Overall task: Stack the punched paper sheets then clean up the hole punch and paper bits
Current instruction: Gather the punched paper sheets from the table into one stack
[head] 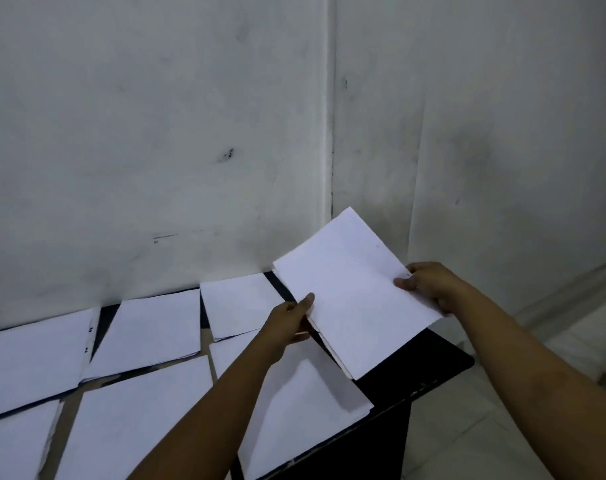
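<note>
Head view, looking down over both forearms toward a corner of scuffed, pale plaster walls. Below them stands a dark, flat-topped table with a squared corner at the right, its surface largely covered by white paper sheets laid out separately in rows, some overlapping at their edges; two pairs of small dark marks, probably punched holes, show along the right edge of the far-left sheet. Held above the table's right end is a thin gathered stack, rectangular, matte and smooth, tilted with one corner toward the wall; its lower-left edge shows several slightly offset layers. The left hand grips that edge, thumb on top and fingers curled beneath, while the right hand pinches the opposite edge, thumb on the upper face. Judged from the layout, stacking is under way, with most sheets not yet collected. To do this step well, the stack would best be squared by tapping one long edge on the table, then lowered onto the next loose sheet lying just beneath it, edges aligned before lifting; thin paper buckles readily, so support at both sides is advisable. No hole punch or paper bits can be made out in this view.
</note>
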